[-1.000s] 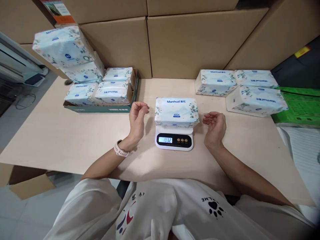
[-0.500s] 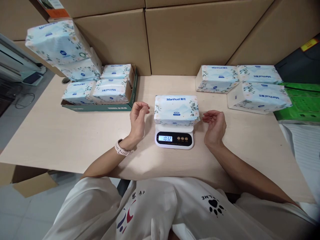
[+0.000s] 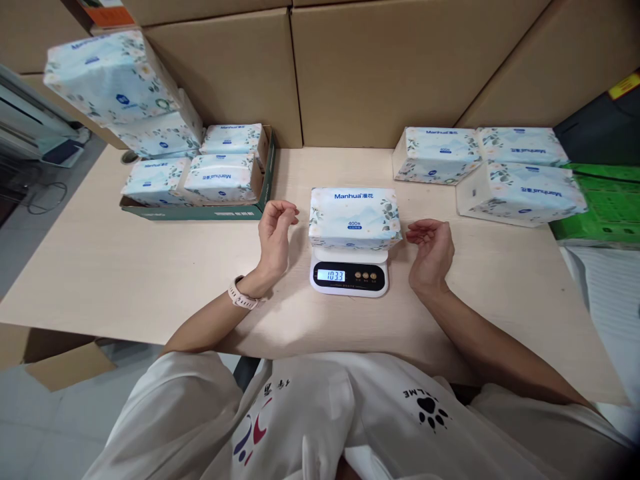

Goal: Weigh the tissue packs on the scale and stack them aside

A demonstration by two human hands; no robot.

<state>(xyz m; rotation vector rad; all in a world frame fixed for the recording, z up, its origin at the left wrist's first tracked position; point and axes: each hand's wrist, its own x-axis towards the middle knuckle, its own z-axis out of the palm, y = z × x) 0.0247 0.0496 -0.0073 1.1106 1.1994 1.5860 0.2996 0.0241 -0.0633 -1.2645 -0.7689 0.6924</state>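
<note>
Large cardboard boxes (image 3: 370,73) wall off the far edge of the table (image 3: 150,280). At the far left a shallow green tray (image 3: 200,214) holds several tissue packs, and more packs (image 3: 110,77) are piled above and behind it. At the far right three loose packs (image 3: 520,190) lie together, next to a green sheet (image 3: 600,213).

A white kitchen scale (image 3: 349,275) stands in the middle of the table, and its lit display shows 1033. One tissue pack (image 3: 354,217) lies flat on it, label towards the person, overhanging the scale on both sides. Nothing lies between this pack and either hand.

The left hand (image 3: 274,237), with a pale watch (image 3: 243,298) on its wrist, stands just beside the pack's left end. Its fingers are loosely curled and hold nothing. The right hand (image 3: 431,252) is near the pack's right end, palm turned inward, fingers half curled and empty. Neither hand touches the pack or the scale, and both forearms rest on the table.
</note>
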